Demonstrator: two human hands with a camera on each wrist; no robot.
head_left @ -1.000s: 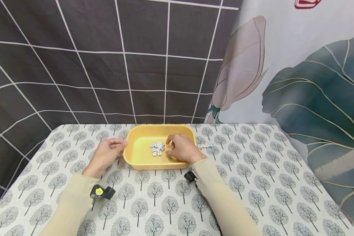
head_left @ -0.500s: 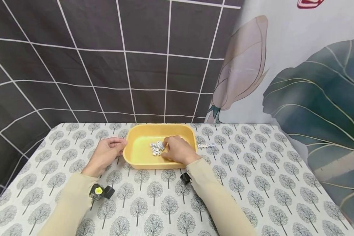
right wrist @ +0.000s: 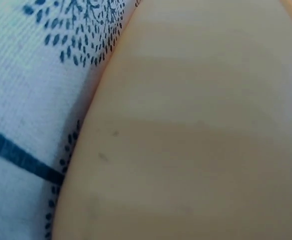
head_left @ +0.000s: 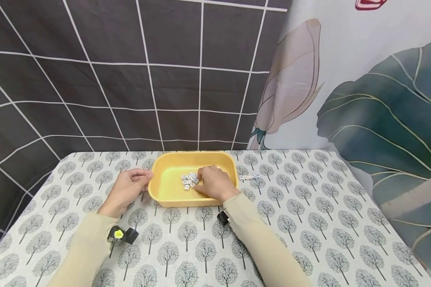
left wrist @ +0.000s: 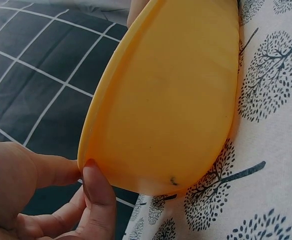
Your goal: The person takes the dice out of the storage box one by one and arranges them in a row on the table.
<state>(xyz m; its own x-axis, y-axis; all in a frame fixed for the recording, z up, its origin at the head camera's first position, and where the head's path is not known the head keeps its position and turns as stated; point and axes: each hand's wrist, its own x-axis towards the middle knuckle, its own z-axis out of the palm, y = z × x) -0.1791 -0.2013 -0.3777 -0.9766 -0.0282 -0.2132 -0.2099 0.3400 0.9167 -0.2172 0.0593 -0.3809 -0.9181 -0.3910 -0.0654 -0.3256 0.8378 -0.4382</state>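
A yellow plastic basin (head_left: 172,202) stands on the table. Inside it lies a loose pile of small white dice (head_left: 188,181) with dark dots. My left hand (head_left: 127,189) pinches the basin's left rim between thumb and finger, plain in the left wrist view, where the basin's outer wall (left wrist: 160,100) shows. My right hand (head_left: 215,182) reaches into the basin over its near side, fingers down at the right edge of the pile. Its fingertips are hidden, so whether a die is between them does not show. The right wrist view holds only the basin's wall (right wrist: 185,140) and cloth.
Just outside the basin's right end, a short row of dice (head_left: 249,176) lies in line on the table. A tree-print cloth (head_left: 186,251) covers the tabletop. Behind rises a dark gridded curtain (head_left: 172,87), with a lotus-patterned curtain (head_left: 344,99) at the right.
My right hand has moved left and down to the dice, its thumb and finger no longer visibly apart. A die beside its fingers has shifted slightly. The left hand keeps its place on the rim.
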